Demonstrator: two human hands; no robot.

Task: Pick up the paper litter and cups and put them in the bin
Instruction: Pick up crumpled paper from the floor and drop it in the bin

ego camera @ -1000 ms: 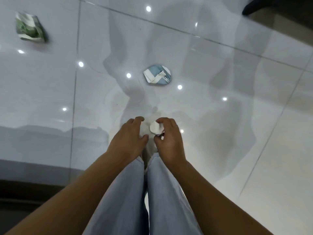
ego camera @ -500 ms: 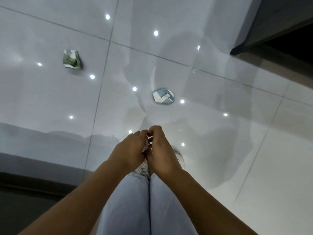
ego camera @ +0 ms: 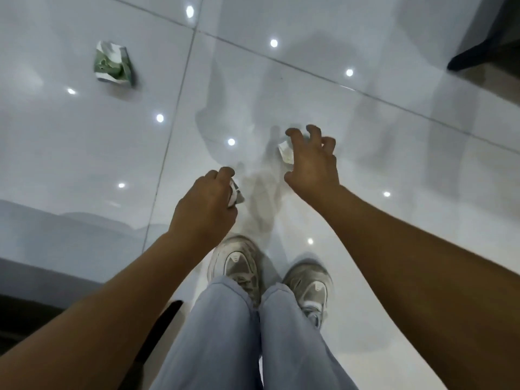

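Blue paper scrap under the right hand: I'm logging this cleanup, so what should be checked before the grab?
1. Right hand spread above the blue paper scrap: ok.
2. Fingers touching the scrap: cannot tell.
3. Left hand holds the crumpled white paper securely: ok.
4. Green crumpled paper left on the floor: not ok, to be collected.
5. Bin in view: not ok.
6. Shoes clear of the scrap: ok.

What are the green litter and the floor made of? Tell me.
Green litter: looks like thin printed paper, matte; sharp creases and crumpled folds show. Floor: likely polished ceramic or stone tile, glossy; it mirrors ceiling lights, and grout lines divide it.
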